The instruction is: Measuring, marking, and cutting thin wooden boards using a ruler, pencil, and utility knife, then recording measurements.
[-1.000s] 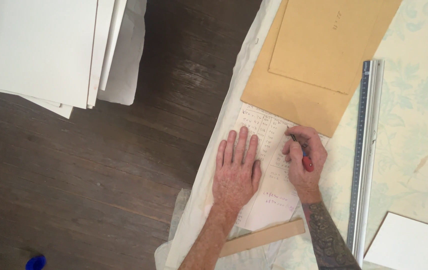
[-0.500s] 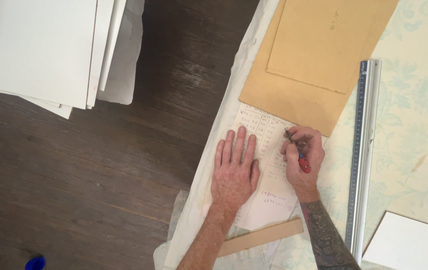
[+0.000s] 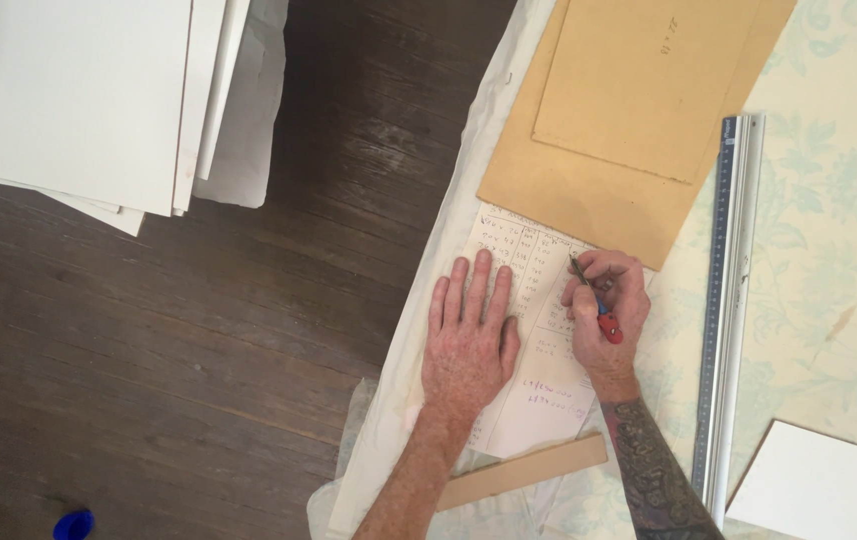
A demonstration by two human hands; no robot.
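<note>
Tan boards (image 3: 639, 130) are lying just beyond the right hand (image 3: 606, 318), a long metal ruler (image 3: 729, 300) is running along to its right, and white sheets (image 3: 79, 100) are stacked well off to the left. The left hand (image 3: 469, 335) is lying flat, fingers apart, pressing down a white paper (image 3: 539, 300) filled with handwritten columns, between both hands on the surface. The right hand is staying closed on a red-ended pen (image 3: 594, 298), its tip touching the paper.

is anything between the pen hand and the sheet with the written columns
Nothing visible. The right hand holds a red-ended pen with its tip down on the written sheet, and the left hand lies flat on the same sheet beside it, apart from the pen.
</note>
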